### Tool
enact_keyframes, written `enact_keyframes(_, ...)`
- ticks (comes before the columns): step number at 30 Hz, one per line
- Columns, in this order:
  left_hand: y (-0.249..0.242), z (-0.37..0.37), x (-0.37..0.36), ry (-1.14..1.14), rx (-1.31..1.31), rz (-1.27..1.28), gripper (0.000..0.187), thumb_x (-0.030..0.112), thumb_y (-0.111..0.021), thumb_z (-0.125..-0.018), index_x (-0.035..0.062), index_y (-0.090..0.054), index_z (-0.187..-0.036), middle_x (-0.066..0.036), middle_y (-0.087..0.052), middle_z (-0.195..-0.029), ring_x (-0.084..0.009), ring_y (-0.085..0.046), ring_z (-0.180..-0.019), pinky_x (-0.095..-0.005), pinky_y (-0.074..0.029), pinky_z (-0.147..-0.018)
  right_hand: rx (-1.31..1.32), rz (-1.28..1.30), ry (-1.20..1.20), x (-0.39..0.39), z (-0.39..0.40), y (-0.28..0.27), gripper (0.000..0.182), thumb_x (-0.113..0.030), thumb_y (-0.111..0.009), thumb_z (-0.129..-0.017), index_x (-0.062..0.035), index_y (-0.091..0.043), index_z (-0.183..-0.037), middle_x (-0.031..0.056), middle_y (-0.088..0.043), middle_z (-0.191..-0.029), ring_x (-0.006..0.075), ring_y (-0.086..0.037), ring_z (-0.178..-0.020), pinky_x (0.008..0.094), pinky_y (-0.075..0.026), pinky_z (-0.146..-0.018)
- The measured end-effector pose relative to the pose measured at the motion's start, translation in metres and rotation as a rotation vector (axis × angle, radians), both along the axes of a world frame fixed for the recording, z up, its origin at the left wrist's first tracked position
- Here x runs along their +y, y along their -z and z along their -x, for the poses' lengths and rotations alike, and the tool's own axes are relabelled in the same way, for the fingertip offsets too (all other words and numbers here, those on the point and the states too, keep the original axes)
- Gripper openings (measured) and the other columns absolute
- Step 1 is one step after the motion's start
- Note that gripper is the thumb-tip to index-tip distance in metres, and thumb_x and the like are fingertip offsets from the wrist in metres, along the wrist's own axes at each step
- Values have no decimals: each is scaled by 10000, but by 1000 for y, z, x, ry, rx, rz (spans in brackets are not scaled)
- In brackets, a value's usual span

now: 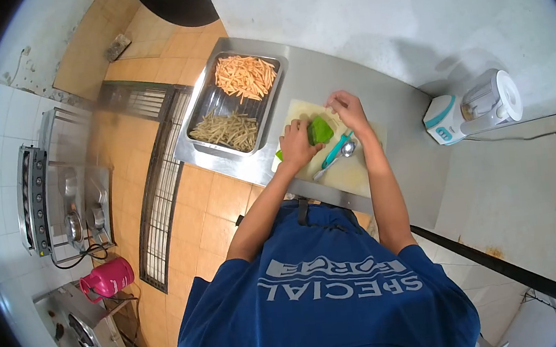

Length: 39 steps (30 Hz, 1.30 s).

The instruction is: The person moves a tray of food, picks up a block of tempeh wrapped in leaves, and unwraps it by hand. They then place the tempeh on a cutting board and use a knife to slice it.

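Note:
My left hand is curled over a bright green vegetable piece on a pale cutting board. More green shows at the left side of that hand. Up at the far end of the board, my right hand has its fingers drawn together; what they hold, if anything, I cannot make out. A teal-handled tool lies slantwise on the board between my forearms, with a metal spoon beside it.
Left of the board, a steel tray holds orange strips and greenish strips. A white-and-teal blender stands by the wall on the right. A floor grate, pink gas cylinder and stove are at left.

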<state>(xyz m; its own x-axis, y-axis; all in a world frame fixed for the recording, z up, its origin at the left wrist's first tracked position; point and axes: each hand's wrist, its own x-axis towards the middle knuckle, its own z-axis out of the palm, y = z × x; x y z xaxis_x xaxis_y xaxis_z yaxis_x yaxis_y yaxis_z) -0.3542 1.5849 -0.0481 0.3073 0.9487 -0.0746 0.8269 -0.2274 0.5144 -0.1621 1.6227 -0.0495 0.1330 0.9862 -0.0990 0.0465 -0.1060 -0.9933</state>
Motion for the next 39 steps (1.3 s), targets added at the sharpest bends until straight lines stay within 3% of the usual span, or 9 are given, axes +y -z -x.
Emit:
enact_keyframes(8, -23, 16, -14, 165, 133, -101, 756, 350, -861, -674, 152, -529, -1324, -93, -550, -1237, -306, -562, -1130, -491, -506, -830, -259, 137, 143, -21, -8, 33, 179, -138, -670, -886, -64, -707, -1045, 105, -728, -984, 215, -692, -866, 347, -525, -788)
enact_keyframes(10, -25, 22, -15, 166, 162, -92, 778, 362, -863, -665, 150, -520, -1331, -95, -555, -1233, -308, -572, -1119, -484, -520, -811, -712, 199, 191, -28, -6, 10, 213, -141, -674, -871, -99, -702, -1078, 103, -706, -1077, 264, -667, -964, 393, -517, -848)
enact_keyframes(14, -25, 23, -14, 88, 304, -1, 835, 372, -874, -616, 144, -509, -1331, -103, -585, -1206, -322, -604, -1082, -470, -557, -780, -637, 79, 193, -39, 3, 3, 254, -127, -691, -840, -105, -695, -1092, 100, -683, -1130, 297, -632, -1045, 406, -496, -910)
enact_keyframes(19, -22, 27, -14, 93, 340, 61, 856, 305, -858, -583, 143, -502, -1345, -115, -617, -1174, -335, -614, -1073, -468, -563, -807, -814, -177, -464, -66, 22, -1, 732, -40, -725, -693, -182, -539, -1386, 82, -442, -1470, 370, -402, -1354, 479, -379, -1083)
enact_keyframes(22, -28, 38, -9, 140, 296, 66, 841, 264, -842, -574, 161, -522, -1344, -103, -631, -1174, -332, -609, -1082, -462, -561, -827, -1034, -107, -493, -70, 27, -3, 930, -44, -745, -639, -213, -409, -1490, 63, -270, -1586, 374, -247, -1454, 576, -290, -1124)
enact_keyframes(29, -51, 42, 1, 242, 149, 3, 808, 230, -819, -544, 188, -585, -1316, -79, -645, -1189, -333, -591, -1080, -439, -534, -898, -976, -90, -584, -63, 19, -16, 1108, -249, -871, -563, -166, -330, -1526, 121, -335, -1560, 371, -229, -1472, 615, -216, -1127)
enact_keyframes(31, -57, 40, 4, 252, 167, 12, 812, 234, -815, -546, 184, -583, -1323, -82, -645, -1186, -334, -590, -1076, -432, -531, -905, -996, -24, -389, -60, 10, -11, 1195, -284, -900, -509, -176, -301, -1538, 105, -378, -1533, 363, -270, -1453, 597, -238, -1117)
enact_keyframes(35, -54, 43, 4, 149, 126, 29, 808, 243, -803, -558, 164, -582, -1332, -93, -646, -1179, -340, -587, -1062, -423, -529, -907, -996, 81, -196, -56, -1, -17, 1185, -297, -905, -523, -143, -300, -1530, 111, -392, -1516, 367, -309, -1429, 591, -237, -1123)
enact_keyframes(39, -65, 48, 9, 226, 101, 85, 806, 239, -800, -562, 149, -584, -1333, -96, -648, -1179, -343, -585, -1064, -417, -521, -922, -999, -149, -417, -67, 5, -25, 1089, -278, -889, -557, -140, -357, -1497, 117, -429, -1473, 361, -355, -1395, 596, -257, -1112)
